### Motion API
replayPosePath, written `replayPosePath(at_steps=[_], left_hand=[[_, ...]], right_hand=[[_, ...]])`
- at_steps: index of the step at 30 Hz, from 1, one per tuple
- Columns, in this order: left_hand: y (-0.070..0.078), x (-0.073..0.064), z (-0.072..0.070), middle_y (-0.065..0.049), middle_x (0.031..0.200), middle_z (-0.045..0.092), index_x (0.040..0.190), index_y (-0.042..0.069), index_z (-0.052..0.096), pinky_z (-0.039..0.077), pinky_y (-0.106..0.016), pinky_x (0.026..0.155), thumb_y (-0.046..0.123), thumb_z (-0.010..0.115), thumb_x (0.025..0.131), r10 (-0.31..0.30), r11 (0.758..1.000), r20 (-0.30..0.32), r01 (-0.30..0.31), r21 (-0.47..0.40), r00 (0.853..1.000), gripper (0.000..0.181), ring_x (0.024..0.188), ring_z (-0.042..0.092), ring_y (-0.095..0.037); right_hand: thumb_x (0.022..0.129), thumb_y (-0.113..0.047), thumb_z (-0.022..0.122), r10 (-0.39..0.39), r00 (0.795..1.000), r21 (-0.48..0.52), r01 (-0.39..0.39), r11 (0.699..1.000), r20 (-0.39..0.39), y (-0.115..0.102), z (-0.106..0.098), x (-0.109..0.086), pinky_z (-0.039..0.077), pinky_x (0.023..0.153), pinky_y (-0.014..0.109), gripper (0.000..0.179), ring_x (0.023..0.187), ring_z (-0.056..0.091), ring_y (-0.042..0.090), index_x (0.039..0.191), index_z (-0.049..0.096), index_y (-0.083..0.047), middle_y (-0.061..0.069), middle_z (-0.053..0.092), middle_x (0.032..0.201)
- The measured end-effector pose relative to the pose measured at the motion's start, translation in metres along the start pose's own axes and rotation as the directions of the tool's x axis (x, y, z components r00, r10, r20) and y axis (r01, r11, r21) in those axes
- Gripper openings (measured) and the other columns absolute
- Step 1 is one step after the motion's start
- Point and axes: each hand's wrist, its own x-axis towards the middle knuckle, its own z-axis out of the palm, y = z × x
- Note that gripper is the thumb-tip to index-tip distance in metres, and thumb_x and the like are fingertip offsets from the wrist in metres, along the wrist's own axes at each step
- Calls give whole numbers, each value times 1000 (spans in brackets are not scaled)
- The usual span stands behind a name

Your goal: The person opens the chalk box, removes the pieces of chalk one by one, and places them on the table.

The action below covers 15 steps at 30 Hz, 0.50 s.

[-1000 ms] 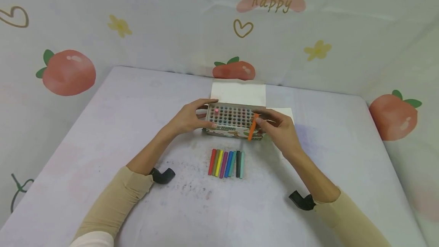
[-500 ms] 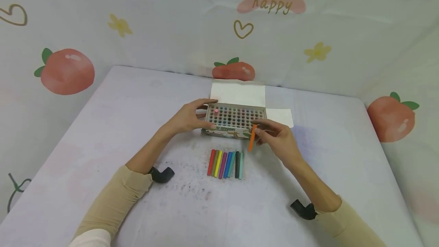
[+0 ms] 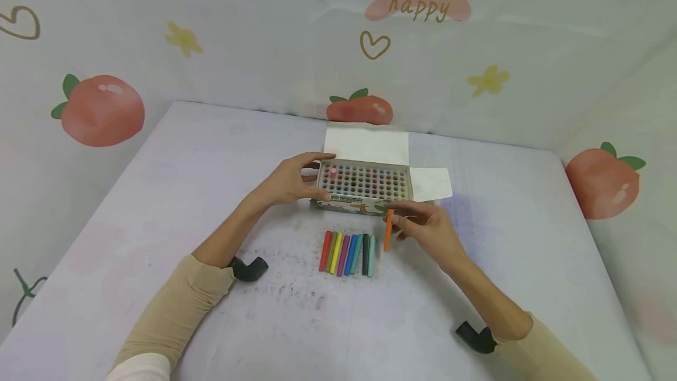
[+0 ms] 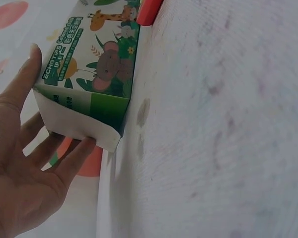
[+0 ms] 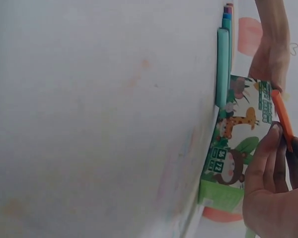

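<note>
A cardboard chalk box (image 3: 351,204) with animal pictures stands with its lid folded back; a panel full of holes fills its top. My left hand (image 3: 285,181) holds the box's left end, thumb at the front edge and fingers around the end flap (image 4: 77,121). Between thumb and fingers of my right hand (image 3: 431,229) is an orange chalk stick (image 3: 388,234), held nearly upright in front of the box's right corner. One pink chalk stick (image 3: 333,173) pokes out of the panel. Before the box lie several chalk sticks in a row, from red (image 3: 325,251) to pale green (image 3: 371,256).
The white lid flap (image 3: 367,141) leans behind the box, and a side flap (image 3: 431,184) spreads to its right. Smudges mark the white tabletop (image 3: 296,334). A printed cloth (image 3: 264,46) hangs behind. Black camera mounts sit on both wrists.
My right hand has moved the orange chalk stick down and toward me, off the box's front right corner to beside the row. The left hand stays at the box.
</note>
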Motion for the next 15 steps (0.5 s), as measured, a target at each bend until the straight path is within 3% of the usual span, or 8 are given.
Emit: replayPosePath(at_steps=[7,15], left_hand=[[-1,0,0,-8,154,39,148,18,47,50,-38,106,23,89,75,5,1000,2,-5,-10,1000,85,136,43,-32],[0,0,-1,-9,154,38,149,18,46,50,-39,106,24,89,75,-5,1000,10,5,-4,1000,85,136,42,-32]], right_hand=[[95,-12,69,67,997,-2,-67,998,23,7,3,-5,62,70,45,33,83,72,23,126,67,0,21,71,108],[94,-9,69,78,995,-12,-77,997,55,14,5,-7,62,68,38,33,84,72,22,125,66,1,23,70,110]])
